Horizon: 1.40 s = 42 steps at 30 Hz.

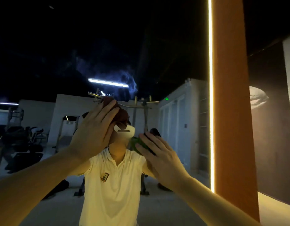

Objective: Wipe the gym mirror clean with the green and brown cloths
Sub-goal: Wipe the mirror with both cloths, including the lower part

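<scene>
Left hand [95, 128] flat, fingers straight, presses brown cloth [120, 112] on gym mirror [59, 54], below hazy smears [124, 79]. Right hand [159, 154], flat too, pushes green cloth [135, 144] lower right. Flat palms likely spread wiping pressure.

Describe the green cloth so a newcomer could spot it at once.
From the orange pillar on the right, move left to the right hand flat on the mirror. The green cloth peeks from under its fingers, lower than the brown cloth under the left hand.
</scene>
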Available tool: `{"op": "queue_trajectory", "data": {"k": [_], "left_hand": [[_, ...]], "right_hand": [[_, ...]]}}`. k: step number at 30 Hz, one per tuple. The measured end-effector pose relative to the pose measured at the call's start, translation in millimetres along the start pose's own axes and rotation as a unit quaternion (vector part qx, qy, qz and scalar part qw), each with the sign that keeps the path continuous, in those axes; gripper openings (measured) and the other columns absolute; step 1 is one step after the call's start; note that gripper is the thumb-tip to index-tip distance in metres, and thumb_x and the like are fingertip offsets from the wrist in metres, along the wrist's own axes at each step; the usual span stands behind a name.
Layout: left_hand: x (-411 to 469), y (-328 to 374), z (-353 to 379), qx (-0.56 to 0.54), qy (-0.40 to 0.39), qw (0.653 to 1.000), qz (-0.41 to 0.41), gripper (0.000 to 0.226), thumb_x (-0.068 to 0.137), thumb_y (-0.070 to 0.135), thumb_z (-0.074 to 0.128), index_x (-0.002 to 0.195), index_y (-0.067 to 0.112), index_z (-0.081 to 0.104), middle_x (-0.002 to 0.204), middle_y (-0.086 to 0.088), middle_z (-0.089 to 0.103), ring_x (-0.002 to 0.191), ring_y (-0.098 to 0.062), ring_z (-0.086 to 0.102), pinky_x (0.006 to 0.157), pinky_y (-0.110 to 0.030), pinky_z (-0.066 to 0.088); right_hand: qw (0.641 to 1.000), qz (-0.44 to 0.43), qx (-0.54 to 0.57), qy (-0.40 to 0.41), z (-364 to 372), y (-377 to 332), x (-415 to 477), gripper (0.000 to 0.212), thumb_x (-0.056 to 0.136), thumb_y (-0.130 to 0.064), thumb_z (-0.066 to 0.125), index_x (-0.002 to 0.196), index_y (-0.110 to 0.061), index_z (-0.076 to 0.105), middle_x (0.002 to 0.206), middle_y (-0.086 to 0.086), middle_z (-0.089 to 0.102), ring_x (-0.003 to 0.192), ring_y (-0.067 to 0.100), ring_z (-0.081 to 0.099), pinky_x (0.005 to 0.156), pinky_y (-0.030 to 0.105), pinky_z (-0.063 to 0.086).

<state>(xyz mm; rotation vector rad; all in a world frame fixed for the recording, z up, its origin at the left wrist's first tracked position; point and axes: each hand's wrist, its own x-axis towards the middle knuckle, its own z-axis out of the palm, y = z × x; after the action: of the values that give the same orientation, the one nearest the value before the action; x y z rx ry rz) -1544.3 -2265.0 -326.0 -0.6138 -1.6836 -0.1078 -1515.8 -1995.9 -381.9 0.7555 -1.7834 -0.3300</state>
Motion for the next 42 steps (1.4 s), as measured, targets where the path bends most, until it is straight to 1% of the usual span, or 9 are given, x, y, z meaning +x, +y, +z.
{"op": "queue_trajectory", "data": {"k": [3,5,8,15,18,25,30,37,42], "left_hand": [[-1.8,-0.2,0.5,0.006,0.005,1.000,0.004,0.054,0.103,0.033,0.036,0.154,0.013,0.037,0.164,-0.012,0.036,0.151,-0.034,0.032,0.118,-0.055,0.033],[-2.1,0.5,-0.3,0.011,0.011,1.000,0.006,0.054,0.103,0.033,0.036,0.153,0.013,0.038,0.162,-0.012,0.038,0.150,-0.033,0.032,0.117,-0.053,0.032],[-4.4,0.8,-2.2,0.009,0.014,1.000,0.008,0.054,0.102,0.032,0.037,0.151,0.011,0.040,0.160,-0.014,0.041,0.147,-0.035,0.037,0.116,-0.054,0.035],[-4.1,-1.8,-0.3,0.004,0.000,1.000,0.007,0.055,0.102,0.033,0.035,0.153,0.014,0.038,0.162,-0.012,0.039,0.149,-0.034,0.037,0.116,-0.059,0.040],[-4.5,-2.9,1.4,0.004,-0.005,1.000,0.006,0.054,0.103,0.034,0.034,0.153,0.014,0.040,0.162,-0.011,0.039,0.150,-0.035,0.037,0.115,-0.060,0.041],[-3.9,-6.7,4.6,0.011,0.000,1.000,0.011,0.054,0.102,0.034,0.035,0.152,0.014,0.039,0.161,-0.013,0.040,0.149,-0.038,0.037,0.115,-0.061,0.041],[-10.3,-6.9,4.1,0.002,0.030,0.999,0.026,0.054,0.102,0.035,0.036,0.151,0.012,0.043,0.160,-0.012,0.041,0.147,-0.034,0.038,0.116,-0.055,0.035],[-10.6,-4.2,2.8,0.005,0.018,1.000,0.013,0.053,0.102,0.035,0.036,0.150,0.014,0.042,0.160,-0.013,0.042,0.146,-0.037,0.041,0.114,-0.057,0.038],[-11.7,-4.9,2.3,0.012,0.032,0.999,0.026,0.052,0.101,0.032,0.039,0.149,0.013,0.042,0.158,-0.015,0.044,0.144,-0.035,0.040,0.112,-0.054,0.037]], "right_hand": [[0.973,0.138,0.181,0.022,-44.3,15.6,34.1,0.051,0.101,-0.013,0.062,0.143,-0.031,0.042,0.125,-0.008,0.062,0.105,-0.002,0.063,0.084,0.024,0.059],[0.881,0.278,0.373,0.082,-71.4,36.9,72.5,0.027,0.105,-0.009,0.052,0.126,-0.026,0.049,0.107,-0.009,0.059,0.085,-0.007,0.064,0.064,0.014,0.053],[0.817,0.357,0.437,0.121,-85.9,69.3,116.3,0.018,0.101,-0.008,0.060,0.111,-0.023,0.064,0.106,0.000,0.066,0.099,0.012,0.067,0.080,0.021,0.054],[0.951,0.268,0.044,0.150,-84.0,104.9,143.2,0.015,0.095,-0.020,0.066,0.108,-0.023,0.072,0.110,-0.001,0.050,0.107,0.017,0.049,0.101,0.035,0.042],[0.956,0.192,-0.158,0.156,-73.9,95.7,145.2,0.023,0.081,-0.009,0.074,0.100,-0.012,0.063,0.101,0.010,0.055,0.089,0.027,0.055,0.079,0.043,0.052],[0.948,0.252,-0.098,0.167,-34.0,32.0,126.5,0.023,0.099,-0.034,0.057,0.111,-0.015,0.062,0.112,0.011,0.059,0.101,0.028,0.058,0.087,0.044,0.050],[0.989,0.079,-0.080,0.099,-17.1,10.5,55.1,0.023,0.093,-0.038,0.071,0.109,-0.022,0.063,0.109,0.005,0.059,0.099,0.023,0.053,0.082,0.044,0.055],[0.911,0.358,-0.075,0.193,-55.0,119.1,131.2,0.064,0.100,-0.047,0.020,0.139,-0.016,0.061,0.162,0.016,0.035,0.143,0.039,0.037,0.114,0.052,0.037],[0.986,0.111,-0.074,0.103,-4.4,10.6,90.9,0.037,0.102,-0.032,0.048,0.135,-0.025,0.061,0.162,0.005,0.038,0.149,0.030,0.033,0.122,0.051,0.027]]}}
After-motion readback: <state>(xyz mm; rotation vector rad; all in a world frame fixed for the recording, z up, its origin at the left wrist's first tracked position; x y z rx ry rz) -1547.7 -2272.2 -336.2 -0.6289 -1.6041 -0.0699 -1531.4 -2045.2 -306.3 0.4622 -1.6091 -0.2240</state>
